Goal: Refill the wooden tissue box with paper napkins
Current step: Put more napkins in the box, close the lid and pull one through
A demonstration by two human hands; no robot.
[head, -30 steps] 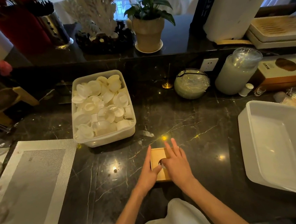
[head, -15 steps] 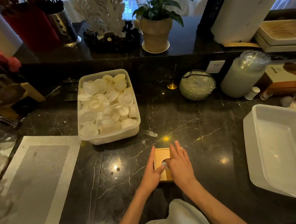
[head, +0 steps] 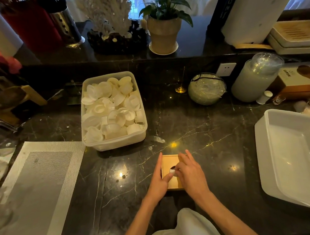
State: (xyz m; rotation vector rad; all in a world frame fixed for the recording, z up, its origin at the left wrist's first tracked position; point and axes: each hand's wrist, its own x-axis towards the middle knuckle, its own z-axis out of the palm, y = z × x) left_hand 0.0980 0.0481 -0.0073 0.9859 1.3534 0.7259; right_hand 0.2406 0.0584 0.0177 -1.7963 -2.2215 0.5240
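Note:
A small square wooden tissue box sits on the dark marble counter near its front edge. Its lid has a round hole, and a bit of white napkin shows there. My left hand lies flat against the box's left side with its thumb on the lid beside the hole. My right hand rests over the right half of the lid, its thumb and forefinger pinched at the white napkin tip. The box's right side is hidden under that hand.
A plastic tub of white lids and cups stands behind and to the left. A large white tray sits at the right. A grey placemat lies at the left. Jars, a potted plant and boxes line the back.
My right fingers have curled in from lying flat across the lid to pinching at the hole, where a white napkin tip now shows. The left hand and the box have stayed put.

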